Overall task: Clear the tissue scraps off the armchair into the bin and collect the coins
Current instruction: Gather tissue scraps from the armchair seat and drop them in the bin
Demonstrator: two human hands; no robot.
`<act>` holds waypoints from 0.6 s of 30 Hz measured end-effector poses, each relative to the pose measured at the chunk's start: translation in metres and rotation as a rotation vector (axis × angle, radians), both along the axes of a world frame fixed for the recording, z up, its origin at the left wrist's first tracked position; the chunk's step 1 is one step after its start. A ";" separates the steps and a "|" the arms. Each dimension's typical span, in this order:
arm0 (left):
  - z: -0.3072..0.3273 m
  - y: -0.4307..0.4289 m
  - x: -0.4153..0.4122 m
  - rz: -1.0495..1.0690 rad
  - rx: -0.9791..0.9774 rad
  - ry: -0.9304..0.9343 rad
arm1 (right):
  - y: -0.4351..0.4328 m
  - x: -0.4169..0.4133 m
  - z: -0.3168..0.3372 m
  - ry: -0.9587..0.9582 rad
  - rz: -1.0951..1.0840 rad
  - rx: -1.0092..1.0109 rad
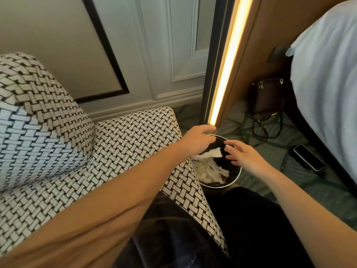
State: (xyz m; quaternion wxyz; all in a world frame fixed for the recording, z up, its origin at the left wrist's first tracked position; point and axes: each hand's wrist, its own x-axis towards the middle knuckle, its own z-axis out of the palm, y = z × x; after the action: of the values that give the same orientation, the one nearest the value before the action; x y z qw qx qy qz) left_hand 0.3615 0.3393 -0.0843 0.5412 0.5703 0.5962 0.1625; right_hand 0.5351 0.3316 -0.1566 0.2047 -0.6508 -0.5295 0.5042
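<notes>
A round black bin (236, 176) stands on the floor just right of the woven-pattern armchair (58, 151). White tissue scraps (208, 171) lie heaped inside it. My left hand (199, 140) hovers over the bin's left rim, and a white tissue piece (209, 154) hangs right under its fingers; whether the fingers still pinch it is unclear. Above the bin's right side, my right hand (243, 154) has its fingers spread and holds nothing. No coins show on the visible part of the armchair seat.
A lit vertical light strip (228, 64) runs down a wooden panel behind the bin. A dark handbag (267, 95) with cords sits on the carpet beside it. A phone (307, 157) lies near the bed (328, 74) at right.
</notes>
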 end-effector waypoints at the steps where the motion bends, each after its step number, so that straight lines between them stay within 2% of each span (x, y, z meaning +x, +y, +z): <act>1: 0.001 -0.002 -0.003 0.000 0.006 0.005 | -0.002 0.000 0.003 -0.002 -0.001 0.006; 9: 0.034 -0.023 -0.042 0.011 0.065 -0.010 | -0.018 -0.024 0.049 -0.057 0.043 0.108; 18: 0.067 -0.082 -0.133 0.176 0.179 -0.015 | -0.058 -0.106 0.131 -0.068 0.292 0.284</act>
State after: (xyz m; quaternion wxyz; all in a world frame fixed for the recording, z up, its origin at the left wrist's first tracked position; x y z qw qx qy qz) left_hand 0.2282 0.2574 -0.0178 0.4760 0.5605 0.6231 0.2663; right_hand 0.4292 0.2732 -0.0252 0.2012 -0.5485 -0.6906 0.4263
